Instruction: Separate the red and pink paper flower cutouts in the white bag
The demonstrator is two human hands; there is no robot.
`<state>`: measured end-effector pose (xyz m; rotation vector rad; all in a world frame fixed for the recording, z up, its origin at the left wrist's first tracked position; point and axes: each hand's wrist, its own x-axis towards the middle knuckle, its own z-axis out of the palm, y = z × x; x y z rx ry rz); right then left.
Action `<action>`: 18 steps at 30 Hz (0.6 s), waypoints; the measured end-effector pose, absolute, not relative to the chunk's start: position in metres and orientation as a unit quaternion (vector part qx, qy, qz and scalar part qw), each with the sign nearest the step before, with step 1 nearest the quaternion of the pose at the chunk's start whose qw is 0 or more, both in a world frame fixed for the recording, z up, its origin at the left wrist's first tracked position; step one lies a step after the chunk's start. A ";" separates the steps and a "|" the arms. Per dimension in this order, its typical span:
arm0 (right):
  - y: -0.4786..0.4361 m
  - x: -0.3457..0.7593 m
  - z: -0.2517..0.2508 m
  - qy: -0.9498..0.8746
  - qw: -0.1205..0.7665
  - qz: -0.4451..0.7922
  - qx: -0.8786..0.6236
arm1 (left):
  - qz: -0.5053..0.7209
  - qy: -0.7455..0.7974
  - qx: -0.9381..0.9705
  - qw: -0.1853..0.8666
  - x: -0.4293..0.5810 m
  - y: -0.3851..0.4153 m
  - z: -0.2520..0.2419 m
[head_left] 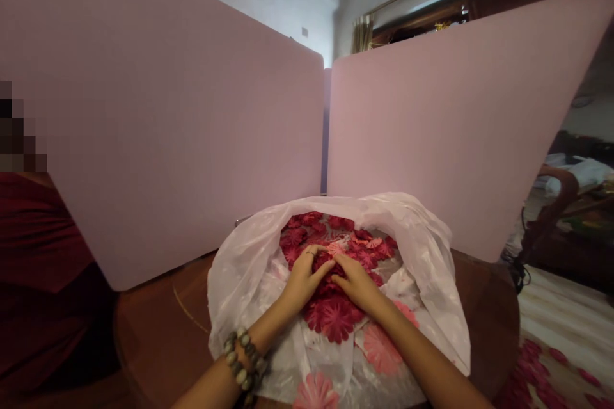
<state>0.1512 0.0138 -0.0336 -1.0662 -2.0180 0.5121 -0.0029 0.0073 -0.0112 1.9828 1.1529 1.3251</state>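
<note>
A white translucent plastic bag (249,268) lies with its mouth towards me, full of crimson and pink flower-shaped petal pieces (338,319). My left hand (307,274), with a ring and a beaded bracelet at the wrist, reaches into the mouth with fingers bent. Beside it my right hand (354,278) also has its fingers bent, and the fingertips of both hands meet at a light pink petal piece (336,247). Fingers partly cover that piece. Larger light pink petal pieces (382,349) lie on the plastic near my right forearm, and another (315,391) at the front.
A brown round table (158,316) carries the bag. Two pale pink panels (215,127) stand behind it, meeting near the middle. At the left edge sits a person in dark red clothing (33,249). Crimson pieces (542,370) lie on the floor at right, near a wooden chair (551,204).
</note>
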 end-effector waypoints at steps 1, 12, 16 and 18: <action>0.015 0.153 -0.032 -0.787 0.411 0.204 -0.413 | 0.501 0.422 0.712 0.252 -0.003 0.007 -0.010; 0.034 0.185 -0.019 -0.648 0.537 0.257 -0.475 | 0.485 0.433 0.682 0.334 -0.002 0.002 -0.006; 0.032 0.189 -0.018 -0.650 0.518 0.279 -0.482 | 0.410 0.446 0.733 0.310 -0.002 0.005 -0.013; 0.025 0.188 -0.015 -0.675 0.496 0.286 -0.466 | 0.420 0.449 0.724 0.312 -0.003 0.010 -0.018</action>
